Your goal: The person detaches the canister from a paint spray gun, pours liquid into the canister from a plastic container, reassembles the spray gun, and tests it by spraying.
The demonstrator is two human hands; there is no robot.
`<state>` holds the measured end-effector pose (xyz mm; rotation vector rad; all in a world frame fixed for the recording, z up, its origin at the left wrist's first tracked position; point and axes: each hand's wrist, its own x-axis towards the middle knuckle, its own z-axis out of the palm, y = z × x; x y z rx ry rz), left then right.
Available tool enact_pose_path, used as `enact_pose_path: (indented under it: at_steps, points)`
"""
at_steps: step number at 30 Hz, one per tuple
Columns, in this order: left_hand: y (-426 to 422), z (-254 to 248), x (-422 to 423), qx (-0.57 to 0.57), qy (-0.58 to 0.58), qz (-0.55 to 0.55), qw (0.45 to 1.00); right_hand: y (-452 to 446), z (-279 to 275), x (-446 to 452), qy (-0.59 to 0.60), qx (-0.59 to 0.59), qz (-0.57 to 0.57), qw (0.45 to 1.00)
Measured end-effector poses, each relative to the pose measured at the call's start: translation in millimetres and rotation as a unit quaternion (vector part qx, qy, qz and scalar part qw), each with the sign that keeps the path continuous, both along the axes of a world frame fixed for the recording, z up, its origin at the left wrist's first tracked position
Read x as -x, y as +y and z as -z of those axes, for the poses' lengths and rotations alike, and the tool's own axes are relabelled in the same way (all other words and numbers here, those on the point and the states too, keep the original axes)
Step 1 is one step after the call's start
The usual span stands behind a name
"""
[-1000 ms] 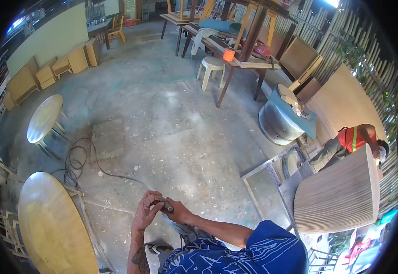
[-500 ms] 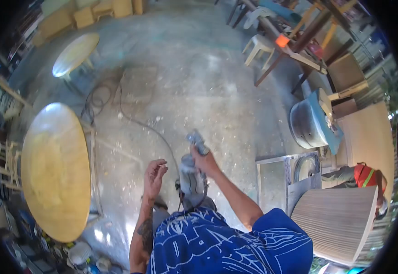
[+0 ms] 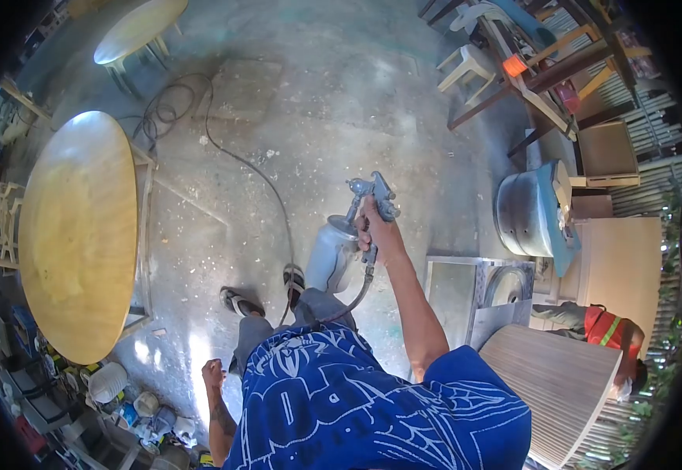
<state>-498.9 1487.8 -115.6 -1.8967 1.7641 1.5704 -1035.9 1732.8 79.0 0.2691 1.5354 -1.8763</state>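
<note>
A metal spray gun (image 3: 363,188) with a grey cup (image 3: 330,254) hanging under it is held upright in my right hand (image 3: 378,229), whose fingers wrap round its handle. A dark hose (image 3: 267,184) lies in a curve on the floor, and a hose runs from the bottom of the gun handle toward my body. Low beside my left hip is my left hand (image 3: 213,374), its fingers curled; whether anything is in them is too small to tell.
An oval yellow tabletop (image 3: 79,235) stands at the left, with containers (image 3: 145,403) below it. At the right are a ribbed wooden piece (image 3: 552,384), a metal frame (image 3: 478,301), a drum (image 3: 517,210) and a bent-over person in a red vest (image 3: 609,327). A white stool (image 3: 470,66) stands farther back.
My hands have moved apart. My right hand has raised the spray gun up and to the right; my left hand has dropped toward my hip. The view has tilted down.
</note>
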Motion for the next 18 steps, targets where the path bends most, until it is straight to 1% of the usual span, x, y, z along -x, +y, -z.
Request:
enact_pose_path:
  at_steps: [2,5,8,13,17,18]
  points:
    - [8,-8,11,-0.008,0.031,-0.014,0.999,0,-5,1,-0.005,0.015,0.009,1.000]
    - [14,-3,31,0.003,0.093,-0.028,0.995,-1,-5,-1,0.010,-0.037,0.004,0.999]
    - [9,-3,67,0.023,0.124,0.041,0.991,-8,-7,-5,0.034,-0.077,0.000,0.996]
    - [-9,-22,121,0.050,0.144,0.073,0.986,-16,-5,-10,0.044,-0.070,-0.028,0.996]
    - [-18,-33,123,0.065,0.142,0.077,0.985,-22,-5,-13,0.030,-0.066,-0.036,0.997]
    - [-22,-28,119,0.065,0.138,0.078,0.985,-24,-4,-15,0.040,-0.072,-0.043,0.996]
